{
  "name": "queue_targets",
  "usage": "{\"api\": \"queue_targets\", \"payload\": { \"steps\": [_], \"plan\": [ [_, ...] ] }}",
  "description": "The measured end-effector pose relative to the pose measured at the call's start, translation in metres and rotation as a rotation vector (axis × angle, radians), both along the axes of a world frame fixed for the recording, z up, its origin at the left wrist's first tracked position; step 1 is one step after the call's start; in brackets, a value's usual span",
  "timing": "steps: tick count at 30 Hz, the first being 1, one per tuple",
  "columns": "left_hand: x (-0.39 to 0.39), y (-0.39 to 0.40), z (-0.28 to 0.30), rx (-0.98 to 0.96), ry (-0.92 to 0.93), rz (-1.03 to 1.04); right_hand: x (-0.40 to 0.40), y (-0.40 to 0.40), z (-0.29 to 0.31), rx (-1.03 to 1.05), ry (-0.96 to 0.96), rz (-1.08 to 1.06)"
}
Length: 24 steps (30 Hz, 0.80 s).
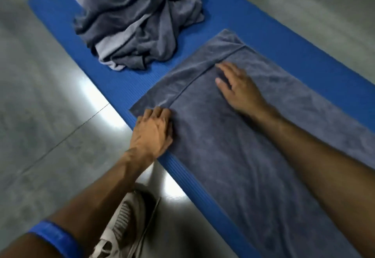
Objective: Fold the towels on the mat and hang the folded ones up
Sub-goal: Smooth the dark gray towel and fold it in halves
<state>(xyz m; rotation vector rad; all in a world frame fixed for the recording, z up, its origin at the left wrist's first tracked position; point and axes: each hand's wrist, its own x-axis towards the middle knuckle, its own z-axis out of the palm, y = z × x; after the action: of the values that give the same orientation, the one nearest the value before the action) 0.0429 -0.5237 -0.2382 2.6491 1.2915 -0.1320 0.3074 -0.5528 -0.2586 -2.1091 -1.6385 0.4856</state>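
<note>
Grey towel (253, 146) lies flat on the blue mat (274, 40), long axis running from far-left to near-right, along the mat; its near-right end runs out of view; the top layer's edge shows as a seam crossing the far-left part, leaving a strip of lower layer exposed beyond it, so layers are not flush there. Left hand (153, 130) sits at the towel's left edge, just near of the seam, fingers curled down onto the cloth; whether it pinches the edge or only presses, cannot tell. Right hand (237, 89) lies farther in and farther off, fingers straight and a little spread, flat on the top layer, tips just short of the seam. Both hands thus at the far-left end, one on the left edge, one mid-width; left hand nearer the exposed corner. Judgement: next fold likely goes along the long axis, far-left end toward near-right, or the seam first gets squared. Pile of unfolded towels (140, 22) sits crumpled on the far-left part of the mat, apart from the flat one; shoe (123, 223) on the grey floor (40, 115) beside the mat; blue wristband (54, 239) on left arm.
</note>
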Motion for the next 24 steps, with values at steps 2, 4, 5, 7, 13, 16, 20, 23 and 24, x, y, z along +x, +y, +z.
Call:
{"api": "queue_targets", "payload": {
  "steps": [2,4,5,7,13,16,20,23,24],
  "plan": [
    [-0.006,0.011,-0.004,0.019,0.081,0.021,0.006,0.040,-0.005,-0.091,-0.027,-0.036],
    [-0.013,0.017,-0.005,0.036,0.134,-0.009,0.012,0.068,-0.010,-0.265,-0.091,-0.069],
    [-0.017,0.018,-0.006,0.037,0.143,-0.015,0.016,0.078,-0.011,-0.334,-0.125,-0.069],
    [-0.022,0.019,-0.006,0.023,0.154,-0.007,0.028,0.087,-0.010,-0.398,-0.162,-0.074],
    [-0.019,0.020,-0.005,0.029,0.249,-0.016,0.041,0.091,-0.011,-0.359,-0.220,-0.082],
    [-0.018,0.031,-0.002,-0.061,0.159,0.105,0.039,0.095,-0.010,-0.345,-0.200,-0.096],
    [-0.014,0.052,-0.006,-0.119,0.022,0.263,0.029,0.096,-0.008,-0.387,-0.125,-0.192],
    [-0.001,0.065,-0.005,-0.130,0.016,0.406,0.009,0.087,-0.002,-0.294,-0.166,-0.222],
    [0.003,0.066,-0.004,-0.117,0.044,0.421,0.002,0.084,0.001,-0.244,-0.170,-0.225]
  ]
}}
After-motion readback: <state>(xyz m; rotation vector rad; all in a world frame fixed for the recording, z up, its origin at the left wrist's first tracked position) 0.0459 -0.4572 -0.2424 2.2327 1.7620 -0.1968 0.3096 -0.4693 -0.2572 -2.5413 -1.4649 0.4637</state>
